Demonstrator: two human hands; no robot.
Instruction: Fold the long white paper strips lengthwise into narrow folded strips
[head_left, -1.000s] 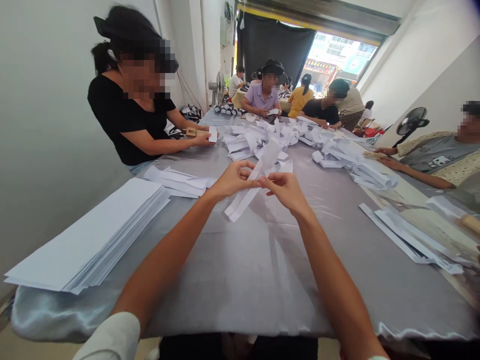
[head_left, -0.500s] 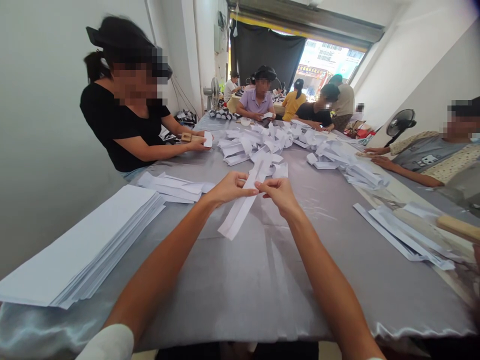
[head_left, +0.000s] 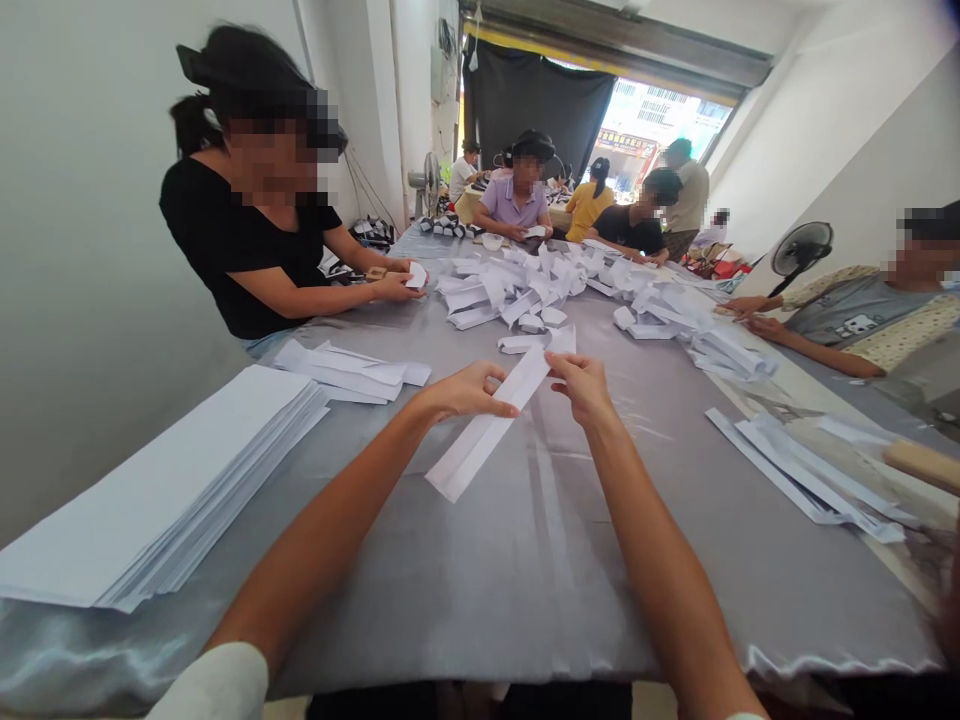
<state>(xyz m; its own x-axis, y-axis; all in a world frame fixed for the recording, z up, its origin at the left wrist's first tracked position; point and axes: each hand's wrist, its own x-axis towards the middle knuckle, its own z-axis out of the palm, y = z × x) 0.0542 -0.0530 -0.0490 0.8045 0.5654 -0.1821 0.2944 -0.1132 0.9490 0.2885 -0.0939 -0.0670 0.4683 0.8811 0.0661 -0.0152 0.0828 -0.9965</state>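
A long folded strip of white paper (head_left: pixel 491 425) slants over the grey cloth of the table (head_left: pixel 525 560), its near end low on the left. My left hand (head_left: pixel 459 392) pinches the strip at its middle, fingers closed. My right hand (head_left: pixel 583 383) grips the far end of the same strip with thumb and fingers. Just beyond my hands lies a heap of folded white paper pieces (head_left: pixel 525 285).
A thick stack of white sheets (head_left: pixel 157 490) sits at the near left, a smaller pile (head_left: pixel 352 368) beyond it. Long paper strips (head_left: pixel 802 460) and a wooden tool (head_left: pixel 922 462) lie at the right. Several other people sit round the table; a fan (head_left: pixel 802 245) stands right.
The strip has come down from in front of the paper heap and now lies flatter and straighter over the cloth. My hands have drawn a little apart along it.
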